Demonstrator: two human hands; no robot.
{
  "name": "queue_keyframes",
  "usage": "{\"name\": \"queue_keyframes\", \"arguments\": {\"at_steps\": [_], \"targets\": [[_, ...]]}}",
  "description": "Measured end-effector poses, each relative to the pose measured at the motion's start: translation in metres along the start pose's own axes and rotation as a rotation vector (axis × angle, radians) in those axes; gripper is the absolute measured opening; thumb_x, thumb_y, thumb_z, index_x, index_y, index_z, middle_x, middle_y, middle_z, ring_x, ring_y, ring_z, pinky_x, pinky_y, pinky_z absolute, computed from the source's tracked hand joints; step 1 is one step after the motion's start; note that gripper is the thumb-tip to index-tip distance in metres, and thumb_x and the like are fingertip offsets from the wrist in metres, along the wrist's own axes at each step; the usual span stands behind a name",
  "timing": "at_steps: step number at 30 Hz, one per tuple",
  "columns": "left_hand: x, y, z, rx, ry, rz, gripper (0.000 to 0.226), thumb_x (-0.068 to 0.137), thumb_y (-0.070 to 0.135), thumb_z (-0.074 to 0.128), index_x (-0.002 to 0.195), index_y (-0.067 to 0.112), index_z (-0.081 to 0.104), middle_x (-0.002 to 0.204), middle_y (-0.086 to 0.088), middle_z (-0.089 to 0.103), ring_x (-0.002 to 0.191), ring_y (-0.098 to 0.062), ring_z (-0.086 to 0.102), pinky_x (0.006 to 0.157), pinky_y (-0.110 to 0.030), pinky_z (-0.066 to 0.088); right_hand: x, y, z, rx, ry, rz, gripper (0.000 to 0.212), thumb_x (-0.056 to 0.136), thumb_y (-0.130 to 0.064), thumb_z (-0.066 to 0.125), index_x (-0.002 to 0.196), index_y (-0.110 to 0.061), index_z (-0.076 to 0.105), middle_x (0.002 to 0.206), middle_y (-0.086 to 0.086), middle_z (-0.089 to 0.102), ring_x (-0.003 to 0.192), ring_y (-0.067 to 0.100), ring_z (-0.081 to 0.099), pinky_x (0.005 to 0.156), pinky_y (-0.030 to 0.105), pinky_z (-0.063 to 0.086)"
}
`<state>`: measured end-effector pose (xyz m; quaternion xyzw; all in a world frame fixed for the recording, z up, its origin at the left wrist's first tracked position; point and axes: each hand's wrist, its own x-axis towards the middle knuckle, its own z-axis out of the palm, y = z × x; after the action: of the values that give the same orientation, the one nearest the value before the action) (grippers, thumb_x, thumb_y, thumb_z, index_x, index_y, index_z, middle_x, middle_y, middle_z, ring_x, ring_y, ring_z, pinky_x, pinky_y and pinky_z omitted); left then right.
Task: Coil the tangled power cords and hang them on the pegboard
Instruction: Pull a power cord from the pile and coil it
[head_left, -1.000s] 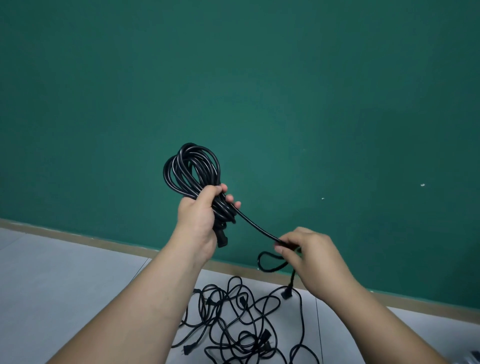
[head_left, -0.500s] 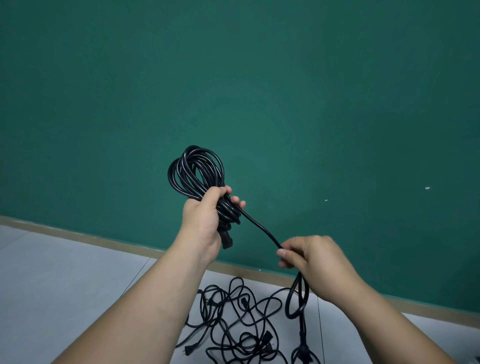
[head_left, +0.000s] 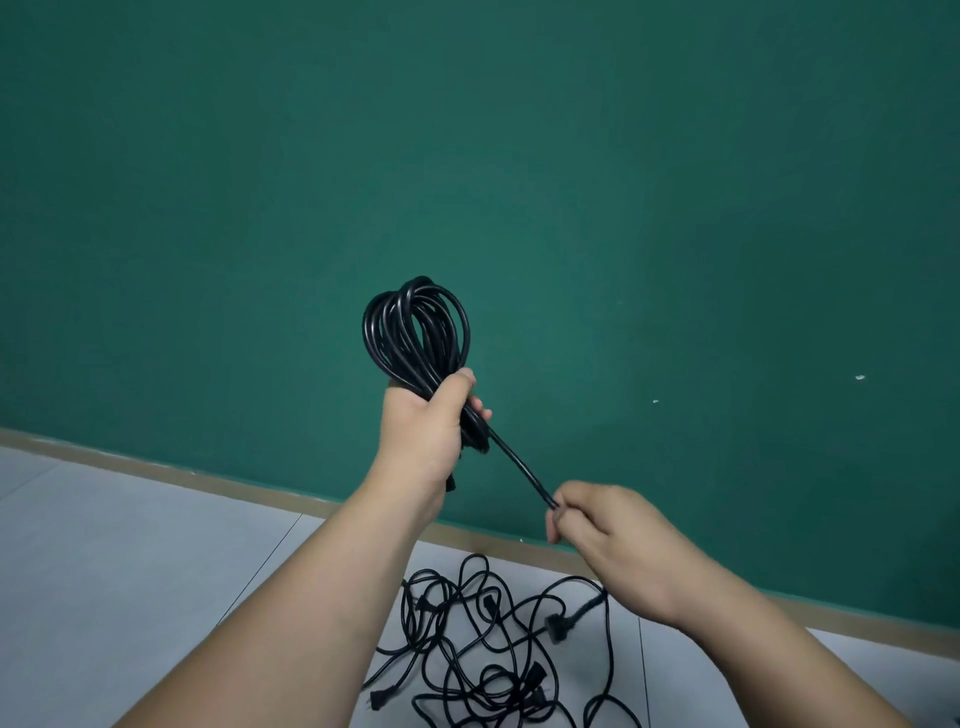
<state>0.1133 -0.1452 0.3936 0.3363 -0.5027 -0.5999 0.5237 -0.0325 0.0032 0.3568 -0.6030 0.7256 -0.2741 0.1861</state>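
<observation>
Tangled cords (head_left: 498, 660) run off the bottom edge.

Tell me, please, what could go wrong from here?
The coil is bunched only in the left hand; if that grip loosens, its loops may spring apart. The right hand holds the tail taut, which could drag loops out. Its free end may snag the tangled cords below.

Two hands are in view: one left hand (head_left: 421, 431) and one right hand (head_left: 618, 545). There is one coil of black cord (head_left: 415, 332), in the middle. One tangled pile of cords (head_left: 493, 649) lies on the floor (head_left: 130, 571), near; its cords cannot be counted, but at least five plugs (head_left: 556, 623) show. Two white specks (head_left: 860, 378) sit on the one green wall (head_left: 467, 130), far right.
</observation>
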Motion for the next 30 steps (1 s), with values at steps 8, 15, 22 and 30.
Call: {"name": "queue_keyframes", "arguments": {"at_steps": [8, 15, 22, 30], "targets": [[0.006, -0.011, -0.010, 0.382, -0.322, 0.108, 0.023, 0.095, 0.037, 0.077, 0.109, 0.025, 0.062, 0.084, 0.022, 0.065, 0.084, -0.003, 0.063, 0.083, -0.028, 0.050, -0.007, 0.003, -0.026, -0.035, 0.421, -0.297, 0.032, 0.101, -0.055, 0.054, 0.086, -0.035, 0.073, 0.077, -0.017, 0.061, 0.082, 0.006, 0.059, 0.069, 0.013, 0.039], [-0.032, -0.013, 0.007, 0.270, -0.807, -0.177, 0.031, 0.090, 0.055, 0.074, 0.104, 0.028, 0.071, 0.085, 0.013, 0.068, 0.077, -0.007, 0.064, 0.071, -0.028, 0.055, -0.005, 0.004, -0.029, 0.077, 0.669, -0.310, 0.022, 0.097, -0.048, 0.065, 0.086, -0.029, 0.071, 0.072, -0.012, 0.061, 0.070, 0.014, 0.058, 0.062, 0.019, 0.040], [-0.048, -0.014, 0.027, 0.257, -0.947, -0.196, 0.030, 0.096, 0.014, 0.072, 0.101, 0.044, 0.076, 0.073, 0.015, 0.065, 0.070, -0.014, 0.056, 0.066, -0.037, 0.056, -0.006, 0.007, -0.037, 0.047, 0.705, -0.291, 0.025, 0.089, -0.056, 0.068, 0.084, -0.031, 0.065, 0.081, -0.012, 0.057, 0.079, 0.015, 0.054, 0.071, 0.029, 0.044], [-0.030, -0.017, 0.018, 0.147, -0.705, -0.285, 0.019, 0.077, 0.014, 0.064, 0.095, 0.009, 0.059, 0.082, -0.009, 0.058, 0.062, -0.018, 0.052, 0.060, -0.035, 0.052, -0.003, 0.032, -0.039, -0.014, 0.616, -0.304, 0.025, 0.100, -0.021, 0.069, 0.124, -0.027, 0.075, 0.097, -0.016, 0.066, 0.088, 0.009, 0.067, 0.078, 0.019, 0.050]]}}
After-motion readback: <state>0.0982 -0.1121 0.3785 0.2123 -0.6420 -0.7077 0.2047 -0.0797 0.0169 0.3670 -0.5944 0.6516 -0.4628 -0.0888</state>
